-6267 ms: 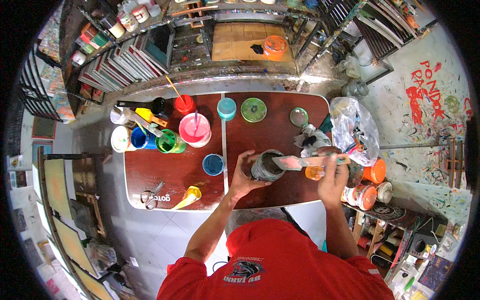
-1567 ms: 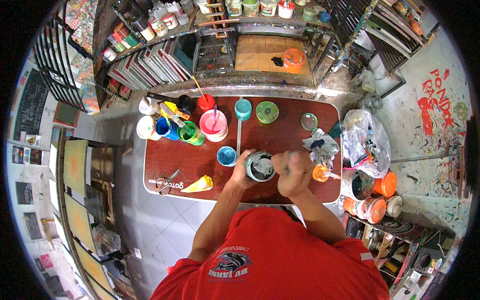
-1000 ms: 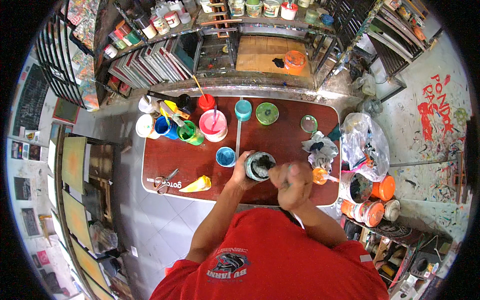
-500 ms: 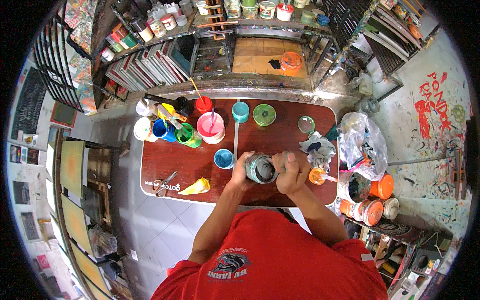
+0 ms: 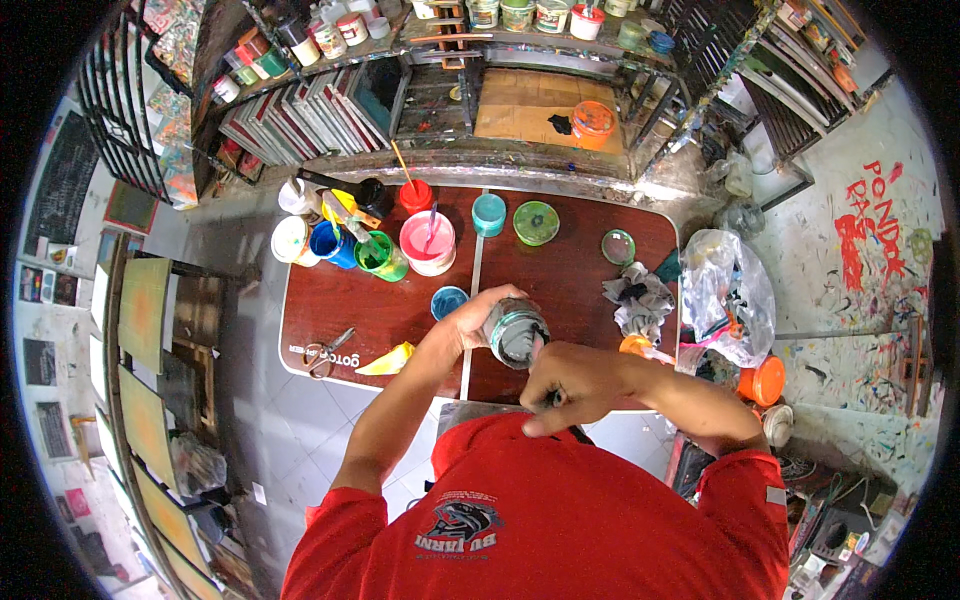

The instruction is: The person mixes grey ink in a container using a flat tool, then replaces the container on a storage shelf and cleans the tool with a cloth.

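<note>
My left hand (image 5: 482, 318) is wrapped around a clear jar of grey paint (image 5: 518, 338), tilted with its mouth toward me. At the jar's mouth is my right hand (image 5: 580, 385), its fingers curled. A dark patch shows among those fingers, and what they hold is hidden. Just left of the jar stands a cup of blue paint (image 5: 448, 301), partly behind my left hand. Farther back are a pink paint tub (image 5: 428, 246), a teal cup (image 5: 489, 215) and a round green-topped container (image 5: 536, 223).
Paint pots in green (image 5: 380, 256), blue (image 5: 333, 243) and red (image 5: 415, 196) crowd the table's back left. Scissors (image 5: 328, 355) and a yellow piping-like bag (image 5: 388, 360) lie at the front left. Crumpled cloth (image 5: 640, 300) and a plastic bag (image 5: 728, 290) are at right.
The jar has tipped toward me in my left hand. My right hand has turned over and come nearer my body, its forearm swinging out to the right.
</note>
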A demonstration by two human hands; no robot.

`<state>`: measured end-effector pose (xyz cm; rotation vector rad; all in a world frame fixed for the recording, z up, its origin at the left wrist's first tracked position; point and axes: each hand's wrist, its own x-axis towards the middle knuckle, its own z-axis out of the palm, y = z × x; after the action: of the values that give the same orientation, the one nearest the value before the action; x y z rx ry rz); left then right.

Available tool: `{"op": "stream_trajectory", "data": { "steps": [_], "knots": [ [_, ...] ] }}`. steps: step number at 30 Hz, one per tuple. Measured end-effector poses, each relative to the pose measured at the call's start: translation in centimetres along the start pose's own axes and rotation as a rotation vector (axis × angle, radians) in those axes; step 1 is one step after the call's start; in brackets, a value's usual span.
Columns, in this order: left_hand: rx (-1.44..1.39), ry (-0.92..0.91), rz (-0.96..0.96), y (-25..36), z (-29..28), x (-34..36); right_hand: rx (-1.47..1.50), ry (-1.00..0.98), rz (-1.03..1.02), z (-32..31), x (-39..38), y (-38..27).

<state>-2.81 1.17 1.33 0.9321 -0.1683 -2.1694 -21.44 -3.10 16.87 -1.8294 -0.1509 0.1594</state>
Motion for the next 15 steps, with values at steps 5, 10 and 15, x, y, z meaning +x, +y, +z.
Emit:
{"op": "stream_trajectory", "data": {
  "steps": [5,10,15],
  "knots": [
    [-0.107,0.0,0.023,-1.3,-0.5,0.9,0.37,0.731,0.206,3.5,1.0,1.0],
    [-0.243,0.035,0.184,-3.5,-0.8,1.9,1.128,1.361,-0.071,4.1,2.9,1.6],
    [-0.344,0.09,0.329,-3.7,0.7,1.5,1.292,1.584,-0.292,1.6,2.8,0.9]
  ]
}}
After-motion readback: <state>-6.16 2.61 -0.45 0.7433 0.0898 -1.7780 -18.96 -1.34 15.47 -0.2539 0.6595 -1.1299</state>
